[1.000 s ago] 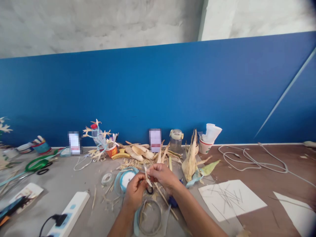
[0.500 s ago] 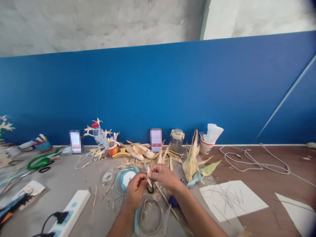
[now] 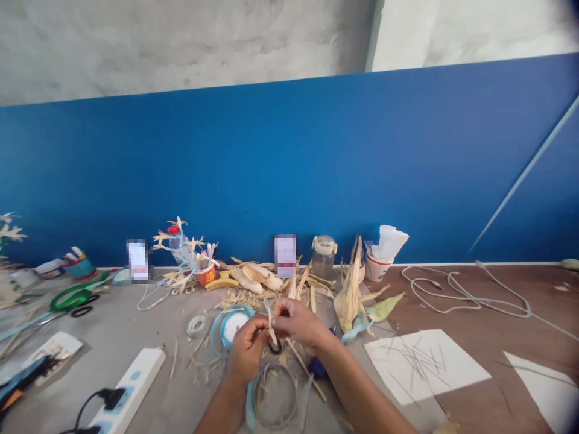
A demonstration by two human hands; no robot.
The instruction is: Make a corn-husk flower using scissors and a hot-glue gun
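Note:
My left hand and my right hand meet over the grey table, both pinching a small pale strip of dried corn husk that stands upright between the fingertips. Just behind the hands lies a light blue ribbon spool. A small black ring sits under the husk. Below my wrists lies a coil of thin wire. A pile of dried corn husks is to the right of my hands.
A white power strip with a black plug lies at lower left. Green-handled scissors are at far left. Along the blue wall stand a glass jar, paper cups and an orange cup. White paper with thin sticks and white cables lie right.
The hands stay pinched on the husk strip and shift only slightly; the strip has turned a little between the fingertips.

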